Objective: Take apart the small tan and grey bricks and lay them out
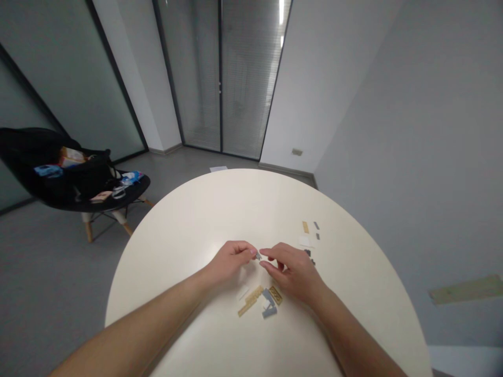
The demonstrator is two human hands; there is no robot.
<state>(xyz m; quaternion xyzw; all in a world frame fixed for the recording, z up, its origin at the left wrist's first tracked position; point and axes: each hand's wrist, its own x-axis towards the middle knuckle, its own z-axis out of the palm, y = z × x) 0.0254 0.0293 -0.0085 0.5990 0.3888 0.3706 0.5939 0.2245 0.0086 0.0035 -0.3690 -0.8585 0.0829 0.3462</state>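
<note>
Above the middle of the round table, my left hand (231, 260) pinches a small grey building-block piece (258, 256) between thumb and fingertips. My right hand (290, 266) is just to the right, its thumb and index finger apart around the piece's free side, with no clear contact. Below the hands lies a loose group: a long tan piece (250, 300), a tan plate (275, 295) with an open pattern, grey pieces (269, 312) and a thin white piece (243, 292). Fine detail of the held piece is too small to make out.
The round white table (176, 225) carries more small parts at right: a tan piece (305, 227), grey pieces (316, 225), a white piece (307, 241) and dark pieces (307, 253) partly behind my right hand. A black chair (23, 157) holding a bag stands left.
</note>
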